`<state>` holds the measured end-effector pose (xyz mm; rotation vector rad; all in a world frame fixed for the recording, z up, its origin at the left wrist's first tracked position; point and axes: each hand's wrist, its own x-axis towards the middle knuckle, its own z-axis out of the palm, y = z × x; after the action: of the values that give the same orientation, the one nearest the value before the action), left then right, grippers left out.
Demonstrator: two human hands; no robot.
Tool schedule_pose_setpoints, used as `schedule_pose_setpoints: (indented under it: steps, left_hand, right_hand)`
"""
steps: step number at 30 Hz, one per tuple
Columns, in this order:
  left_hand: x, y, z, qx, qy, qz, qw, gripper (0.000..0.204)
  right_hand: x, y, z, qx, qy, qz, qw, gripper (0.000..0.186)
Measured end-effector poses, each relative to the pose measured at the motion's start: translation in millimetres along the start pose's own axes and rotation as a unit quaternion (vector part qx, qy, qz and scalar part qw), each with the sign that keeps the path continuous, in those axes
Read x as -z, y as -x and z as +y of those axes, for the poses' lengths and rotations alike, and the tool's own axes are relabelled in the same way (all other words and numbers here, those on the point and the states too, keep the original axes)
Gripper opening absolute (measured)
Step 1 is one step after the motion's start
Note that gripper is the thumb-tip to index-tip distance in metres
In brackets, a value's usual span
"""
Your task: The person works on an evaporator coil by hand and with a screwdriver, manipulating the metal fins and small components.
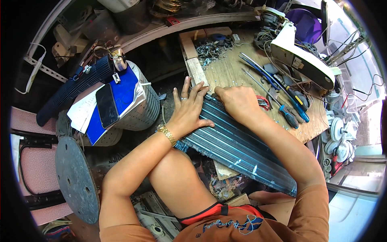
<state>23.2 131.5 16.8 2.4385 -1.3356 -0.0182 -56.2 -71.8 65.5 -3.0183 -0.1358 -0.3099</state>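
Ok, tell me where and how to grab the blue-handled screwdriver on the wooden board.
Grip the screwdriver's thick blue handle, probably from above and the near right: that end lies nearest and rightmost, while the thin shaft runs away to the left.

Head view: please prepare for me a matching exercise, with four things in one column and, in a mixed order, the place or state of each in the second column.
Things:
1. Left hand
2. Phone
3. Right hand
4. Screwdriver

Places and states:
A. fingers curled at the far end of the ribbed panel
B. on the wooden tabletop
C. fingers spread, gold watch at the wrist
D. on the blue notebook

Right pairs: 1-C, 2-D, 3-A, 4-B
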Motion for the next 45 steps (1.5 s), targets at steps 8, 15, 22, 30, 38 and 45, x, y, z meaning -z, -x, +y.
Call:
schedule_pose_setpoints:
  steps: [8,15,22,30,38,45]
  left_hand:
    - [1.0,-1.9,4.9,0.029,-0.022,-0.015,0.999,0.121]
    - [-0.4,0.9,3.7,0.004,-0.042,-0.002,0.999,0.124]
    - [-2.1,-8.8,6.8,-0.011,-0.025,-0.002,1.000,0.123]
    - [-1.7,0.3,-0.1,0.003,-0.026,-0.009,1.000,0.123]
    - [-4.6,-2.7,-0.1,-0.008,-0.021,0.009,1.000,0.122]
    - [-3.3,1.6,-5.2,-0.001,-0.022,0.006,1.000,0.124]
  right_hand:
    - [0.1,25.7,23.7,-0.013,0.024,-0.077,0.997,0.015]
    - [31.8,50.4,82.6,-0.155,0.015,-0.016,0.988,0.026]
    - [-34.3,35.0,88.7,-0.133,0.028,-0.018,0.991,0.041]
    - [-26.0,-3.3,3.0,-0.131,-0.194,-0.051,0.971,0.040]
    - [-54.0,1.6,20.3,-0.145,-0.251,0.017,0.957,0.033]
    - [-40.0,5.2,22.9,-0.136,-0.320,-0.072,0.935,0.037]
